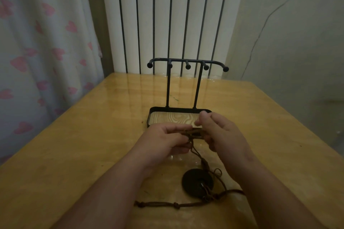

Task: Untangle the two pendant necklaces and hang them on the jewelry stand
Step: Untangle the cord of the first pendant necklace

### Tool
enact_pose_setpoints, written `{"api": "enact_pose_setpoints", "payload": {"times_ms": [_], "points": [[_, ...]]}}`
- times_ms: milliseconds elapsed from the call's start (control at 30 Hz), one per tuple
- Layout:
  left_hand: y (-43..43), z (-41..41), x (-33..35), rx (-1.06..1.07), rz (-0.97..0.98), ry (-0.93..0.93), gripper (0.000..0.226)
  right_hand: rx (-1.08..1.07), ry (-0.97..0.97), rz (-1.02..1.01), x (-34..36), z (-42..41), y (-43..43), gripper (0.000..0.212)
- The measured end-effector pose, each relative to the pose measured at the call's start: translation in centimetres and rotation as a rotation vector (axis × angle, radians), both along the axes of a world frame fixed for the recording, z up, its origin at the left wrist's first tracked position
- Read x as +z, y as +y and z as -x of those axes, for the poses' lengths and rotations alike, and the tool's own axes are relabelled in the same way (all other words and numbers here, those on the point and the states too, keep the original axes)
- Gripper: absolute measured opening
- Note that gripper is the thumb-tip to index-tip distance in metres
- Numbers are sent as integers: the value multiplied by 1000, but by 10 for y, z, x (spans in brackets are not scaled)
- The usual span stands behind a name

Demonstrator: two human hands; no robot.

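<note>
Together, your left hand (167, 140) and right hand (218, 132) pinched a bunch of brown cords (193, 133) between them, fingers curled round the strands, just above the table (74, 145). One cord trailed down to a black disc pendant (193, 179) lying by your right wrist. The stand (168, 87) stood just beyond your hands.

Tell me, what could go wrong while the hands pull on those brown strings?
1. The left hand and the right hand both pinch the brown cords. Pulling them apart hard might tighten the tangle where the cords cross by the dark round pendant.
2. The pendant lies on the table. Lifting the cords quickly could drag it or swing it into the jewelry stand just beyond the hands.
</note>
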State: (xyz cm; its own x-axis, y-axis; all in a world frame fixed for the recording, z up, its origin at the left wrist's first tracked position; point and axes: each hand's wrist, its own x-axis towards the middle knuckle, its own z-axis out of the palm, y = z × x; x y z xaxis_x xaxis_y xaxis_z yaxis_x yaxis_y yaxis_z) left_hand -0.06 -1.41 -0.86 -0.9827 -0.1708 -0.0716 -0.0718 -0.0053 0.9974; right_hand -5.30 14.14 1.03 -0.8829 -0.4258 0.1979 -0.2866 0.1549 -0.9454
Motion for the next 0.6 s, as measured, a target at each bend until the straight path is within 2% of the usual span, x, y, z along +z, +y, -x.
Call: {"api": "enact_pose_setpoints", "payload": {"times_ms": [133,200,433,600], "points": [[-1,1,-1,43,-12,43,21,-29,191,-183,-2,2,-1,12],[-1,3,-2,74,-10,45,18,-62,246,-262,-3,4,-1,13],[2,4,-2,100,67,72,12,-92,246,-398,-9,6,-4,17],[2,3,-2,117,109,97,14,-91,242,-397,-9,5,-6,18]]}}
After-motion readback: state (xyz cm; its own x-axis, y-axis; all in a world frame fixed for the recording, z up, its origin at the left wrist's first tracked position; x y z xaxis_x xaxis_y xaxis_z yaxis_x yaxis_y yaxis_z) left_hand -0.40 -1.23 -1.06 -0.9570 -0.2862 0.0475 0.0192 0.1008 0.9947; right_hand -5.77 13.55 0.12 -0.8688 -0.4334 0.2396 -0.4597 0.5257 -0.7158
